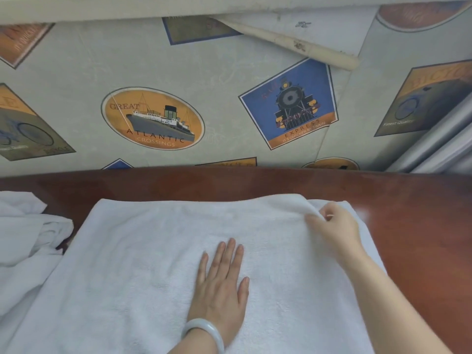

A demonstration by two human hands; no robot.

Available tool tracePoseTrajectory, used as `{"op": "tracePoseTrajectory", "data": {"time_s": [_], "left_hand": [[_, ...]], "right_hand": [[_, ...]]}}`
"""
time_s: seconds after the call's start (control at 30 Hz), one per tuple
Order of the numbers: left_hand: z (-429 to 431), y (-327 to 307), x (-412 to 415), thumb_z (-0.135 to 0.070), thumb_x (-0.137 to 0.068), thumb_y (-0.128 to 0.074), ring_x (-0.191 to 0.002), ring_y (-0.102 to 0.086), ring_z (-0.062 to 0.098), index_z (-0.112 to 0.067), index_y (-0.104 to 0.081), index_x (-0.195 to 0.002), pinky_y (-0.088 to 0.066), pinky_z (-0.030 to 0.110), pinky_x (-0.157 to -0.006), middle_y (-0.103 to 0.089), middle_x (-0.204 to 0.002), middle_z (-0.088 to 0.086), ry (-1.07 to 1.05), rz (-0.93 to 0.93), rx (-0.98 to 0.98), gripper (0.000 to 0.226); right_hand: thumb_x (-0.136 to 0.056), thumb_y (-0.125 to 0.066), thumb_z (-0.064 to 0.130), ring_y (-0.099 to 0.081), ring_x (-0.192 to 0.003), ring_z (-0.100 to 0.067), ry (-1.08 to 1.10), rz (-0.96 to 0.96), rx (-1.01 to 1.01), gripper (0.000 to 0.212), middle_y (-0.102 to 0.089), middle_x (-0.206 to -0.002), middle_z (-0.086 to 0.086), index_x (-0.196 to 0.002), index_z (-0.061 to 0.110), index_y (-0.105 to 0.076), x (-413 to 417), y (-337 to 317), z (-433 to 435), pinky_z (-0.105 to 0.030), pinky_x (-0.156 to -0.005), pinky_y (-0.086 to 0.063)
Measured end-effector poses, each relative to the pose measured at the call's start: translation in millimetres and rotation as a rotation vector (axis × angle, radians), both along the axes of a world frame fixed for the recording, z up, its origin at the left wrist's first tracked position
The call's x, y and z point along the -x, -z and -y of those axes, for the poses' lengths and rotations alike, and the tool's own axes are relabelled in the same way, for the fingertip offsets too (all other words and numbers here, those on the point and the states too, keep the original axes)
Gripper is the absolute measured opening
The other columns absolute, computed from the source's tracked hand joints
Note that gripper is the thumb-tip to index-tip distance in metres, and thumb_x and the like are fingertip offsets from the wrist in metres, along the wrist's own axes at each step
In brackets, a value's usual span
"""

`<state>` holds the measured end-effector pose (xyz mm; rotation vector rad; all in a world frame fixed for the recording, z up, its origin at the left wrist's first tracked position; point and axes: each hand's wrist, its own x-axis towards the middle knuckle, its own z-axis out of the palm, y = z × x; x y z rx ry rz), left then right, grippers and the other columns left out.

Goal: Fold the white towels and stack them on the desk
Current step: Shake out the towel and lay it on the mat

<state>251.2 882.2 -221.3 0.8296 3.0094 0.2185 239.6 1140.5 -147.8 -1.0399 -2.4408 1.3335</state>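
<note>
- While pinning the towel (153, 264) w/ the left hand (219, 284), lift the far-right corner w/ the right hand (334, 226) & carry it over toward the desk's (421, 226) left edge.
- Best done by keeping the corner low, laying edge on edge, then smoothing outward from the middle.
- Worth keeping the left palm planted till the corner lands; otherwise prob. a skewed fold or the whole cloth sliding on the glossy wood.
- Judged stage: first fold barely begun, w/ only a small ridge of cloth raised at that corner.
- Left hand: not grasping, fingers straight & together, pressed flat on the towel's middle; pale bangle (204, 330) on the wrist.
- Right hand: thumb & fingertips pinching the towel's corner, close to the desk's back edge, right of centre.
- Towel itself: spread flat over mid-desk, far edge just short of the back edge, near side running out of view at the bottom.
- Crumpled towels (30, 233) heaped at the desk's left edge, just beside the spread one, apparently touching it.
- No folded stack visible yet.
</note>
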Motion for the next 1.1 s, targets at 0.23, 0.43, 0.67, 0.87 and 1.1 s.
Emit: {"op": "tracePoseTrajectory", "data": {"time_s": [0.23, 0.43, 0.67, 0.87, 1.1], "left_hand": [[0, 2, 2, -0.046, -0.102, -0.009, -0.148, -0.024, 0.016, -0.019, -0.033, -0.153, -0.020, 0.047, -0.113, -0.025, -0.162, -0.003, -0.001, 0.016, 0.013, 0.062], [1, 3, 3, -0.046, -0.102, -0.010, -0.148, -0.024, 0.014, -0.019, -0.034, -0.152, -0.020, 0.047, -0.114, -0.026, -0.161, -0.003, -0.002, 0.023, 0.011, 0.063], [1, 2, 3, -0.047, -0.101, -0.011, -0.149, -0.020, 0.013, -0.020, -0.030, -0.154, -0.018, 0.046, -0.115, -0.023, -0.162, -0.004, -0.002, 0.021, 0.014, 0.062], [0, 3, 4, -0.046, -0.101, -0.010, -0.148, -0.023, 0.014, -0.018, -0.036, -0.152, -0.020, 0.047, -0.114, -0.027, -0.161, -0.002, -0.006, 0.014, 0.016, 0.063], [1, 4, 6, -0.047, -0.101, -0.010, -0.145, -0.027, 0.014, -0.017, -0.042, -0.149, -0.022, 0.047, -0.113, -0.033, -0.158, -0.001, 0.000, 0.004, 0.012, 0.065]], "right_hand": [[-0.089, -0.053, -0.002, -0.069, -0.063, -0.029, 0.011, 0.051, 0.149, 0.015, -0.066, -0.088, -0.014, -0.096, 0.011, -0.056, 7, 8, -44, -0.050, -0.072, -0.060], [-0.081, -0.073, 0.026, -0.051, -0.069, -0.008, -0.174, 0.404, -0.167, 0.021, -0.060, -0.082, 0.005, -0.090, 0.015, -0.058, -4, 13, -38, -0.022, -0.056, -0.037], [-0.083, -0.055, 0.005, -0.042, -0.059, -0.024, -0.165, 0.255, -0.597, 0.021, -0.044, -0.068, 0.000, -0.070, 0.014, -0.041, -7, 14, -19, -0.032, -0.053, -0.029], [-0.088, -0.069, 0.019, -0.056, -0.096, -0.026, -0.343, 0.115, -0.663, 0.020, -0.056, -0.105, 0.009, -0.071, 0.011, -0.060, -26, 28, -18, -0.036, -0.078, -0.035], [-0.090, -0.067, 0.026, -0.057, -0.104, -0.027, 0.043, 0.224, -0.221, 0.036, -0.055, -0.121, -0.007, -0.117, 0.007, -0.054, -15, 20, -34, -0.031, -0.076, -0.037]]}}
